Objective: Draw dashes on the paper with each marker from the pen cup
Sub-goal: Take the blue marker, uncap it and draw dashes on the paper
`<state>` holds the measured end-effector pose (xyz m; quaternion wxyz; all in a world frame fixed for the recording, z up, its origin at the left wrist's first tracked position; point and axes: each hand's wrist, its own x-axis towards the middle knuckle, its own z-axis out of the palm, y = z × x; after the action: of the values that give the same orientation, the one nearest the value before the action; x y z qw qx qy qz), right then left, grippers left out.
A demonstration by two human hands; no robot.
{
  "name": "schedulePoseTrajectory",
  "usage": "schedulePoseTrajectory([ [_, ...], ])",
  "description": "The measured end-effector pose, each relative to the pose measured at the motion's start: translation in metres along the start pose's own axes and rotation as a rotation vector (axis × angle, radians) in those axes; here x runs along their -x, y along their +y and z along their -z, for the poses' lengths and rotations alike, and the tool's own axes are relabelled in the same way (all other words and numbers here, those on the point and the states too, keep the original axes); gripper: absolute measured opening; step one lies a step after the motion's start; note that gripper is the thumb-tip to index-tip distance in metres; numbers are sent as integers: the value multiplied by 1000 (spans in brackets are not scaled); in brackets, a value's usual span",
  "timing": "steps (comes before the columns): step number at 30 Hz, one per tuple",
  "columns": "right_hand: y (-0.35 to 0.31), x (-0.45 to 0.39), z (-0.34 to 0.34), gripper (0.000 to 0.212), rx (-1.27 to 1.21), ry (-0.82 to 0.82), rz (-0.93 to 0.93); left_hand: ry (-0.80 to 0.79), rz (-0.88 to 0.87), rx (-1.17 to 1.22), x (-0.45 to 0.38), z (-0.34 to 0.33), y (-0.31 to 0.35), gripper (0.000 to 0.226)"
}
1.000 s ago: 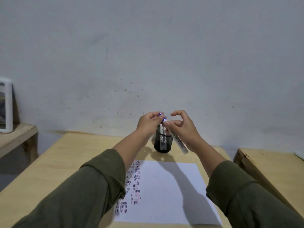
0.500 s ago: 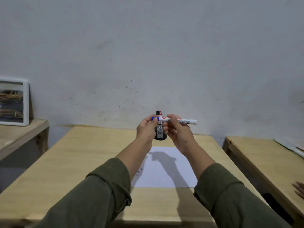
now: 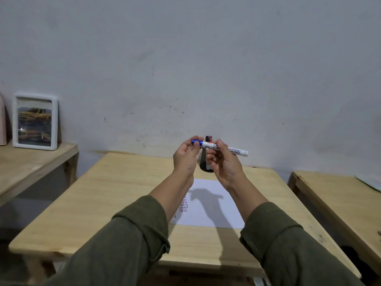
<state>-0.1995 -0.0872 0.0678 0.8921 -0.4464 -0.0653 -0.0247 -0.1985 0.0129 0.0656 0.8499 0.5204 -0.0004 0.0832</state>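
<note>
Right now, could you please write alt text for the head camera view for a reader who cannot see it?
Two hands hold a white marker level above a wooden table: the left hand pinches its blue cap, the right hand grips the barrel. Behind them stands a black pen cup with two more markers; below lies paper with dashes at its left edge.

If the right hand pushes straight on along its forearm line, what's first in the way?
Likely the pen cup, right behind the right hand holding the blue-capped marker; past it, the wall. Depth is uncertain from one view.
</note>
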Motion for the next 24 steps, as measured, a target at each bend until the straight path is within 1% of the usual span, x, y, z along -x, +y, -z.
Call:
schedulePoseTrajectory([
  [2,4,0,1,17,12,-29,29,61,7,6,-1,1,0,16],
  [5,10,2,10,15,74,-68,66,207,52,-5,-8,18,6,28],
  [7,12,6,22,14,37,-46,66,253,35,-125,-13,38,5,27],
  [9,15,10,32,14,45,-8,41,274,16,-330,-13,58,1,25],
  [13,35,21,45,8,124,56,-75,255,18,-686,1,88,-27,16],
  [15,45,26,50,7,150,70,-113,269,41,-762,10,100,-46,7],
  [16,50,28,53,7,169,78,-125,290,49,-802,13,105,-56,7],
  [19,62,35,60,9,239,107,-144,290,38,-1052,19,117,-74,9],
  [21,69,38,65,11,278,126,-141,260,32,-1150,22,123,-77,9],
  [24,77,42,69,10,328,147,-134,218,-8,-1203,23,130,-84,8],
])
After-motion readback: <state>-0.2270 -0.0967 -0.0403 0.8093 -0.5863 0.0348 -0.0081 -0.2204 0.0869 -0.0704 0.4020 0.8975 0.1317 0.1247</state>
